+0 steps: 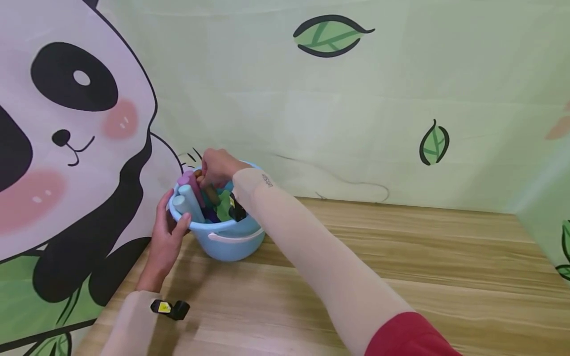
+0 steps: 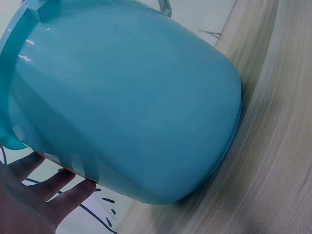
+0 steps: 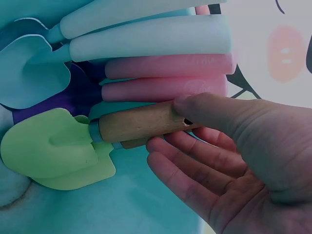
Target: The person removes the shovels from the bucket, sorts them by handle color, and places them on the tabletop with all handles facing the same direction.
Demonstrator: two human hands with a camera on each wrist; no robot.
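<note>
A light blue bucket [image 1: 229, 247] stands on the wooden floor by the wall, holding several small toy shovels. My left hand [image 1: 166, 242] grips its rim from the left, thumb over the edge; in the left wrist view, fingers [image 2: 73, 197] lie along the bucket's outer side. Reaching inside, my right hand [image 1: 218, 168] pinches the wooden handle of a green hand shovel [image 3: 48, 144], with thumb on top and fingers beneath. A second green blade lies under it. Beside it are shovels with pink handles [image 3: 165, 90] and shovels with pale blue handles [image 3: 151, 39].
A panda-printed wall [image 1: 102, 163] rises at the left, and a pale green wall [image 1: 356, 123] with leaf prints stands behind. The wooden surface [image 1: 401, 257] extends to the right. The bucket's pale carrying handle [image 1: 236, 238] hangs down at its front.
</note>
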